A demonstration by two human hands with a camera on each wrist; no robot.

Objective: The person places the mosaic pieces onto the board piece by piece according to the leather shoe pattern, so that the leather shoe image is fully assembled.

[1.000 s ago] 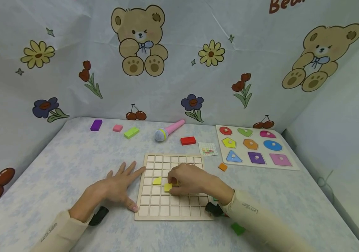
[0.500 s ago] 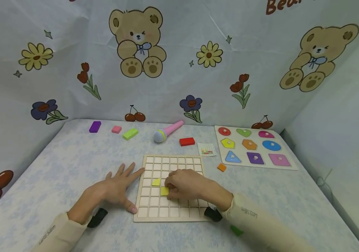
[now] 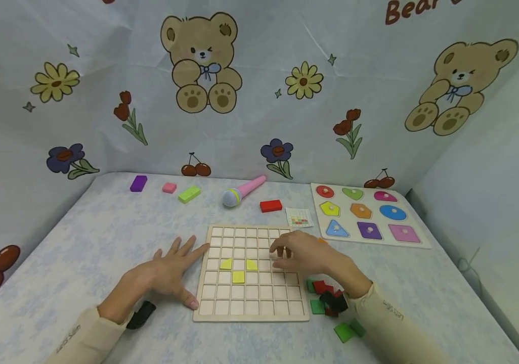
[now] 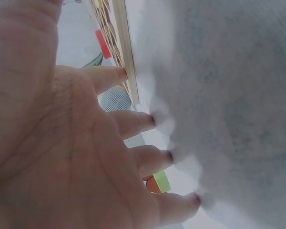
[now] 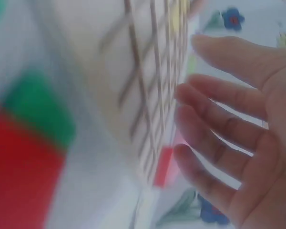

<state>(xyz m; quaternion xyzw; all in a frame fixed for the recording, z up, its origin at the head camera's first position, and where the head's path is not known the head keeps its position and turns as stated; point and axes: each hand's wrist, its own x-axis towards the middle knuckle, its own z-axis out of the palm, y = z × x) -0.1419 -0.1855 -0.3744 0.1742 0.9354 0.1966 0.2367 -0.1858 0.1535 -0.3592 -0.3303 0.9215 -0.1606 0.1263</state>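
A wooden grid board (image 3: 264, 307) lies on the table. Three yellow tiles sit in its cells: a left yellow tile (image 3: 226, 264) with a cut corner, a right yellow tile (image 3: 252, 265) with one corner cut, and a square yellow tile (image 3: 239, 277) one row nearer. My left hand (image 3: 168, 270) rests spread on the table, thumb and index finger touching the board's left edge. Over the board's right side hovers my right hand (image 3: 307, 253); the right wrist view shows its fingers loosely bent, nothing between them.
Green tiles (image 3: 317, 307) and red tiles (image 3: 319, 287) lie right of the board, partly behind the black wrist strap. Behind it are a pattern card (image 3: 299, 218), a red block (image 3: 270, 206) and a pink toy microphone (image 3: 243, 191). A shape puzzle (image 3: 344, 197) lies back right.
My right hand has let go of the square yellow tile and moved right, uncovering the right yellow tile. That square tile has shifted left into a cell. My left hand stays put.
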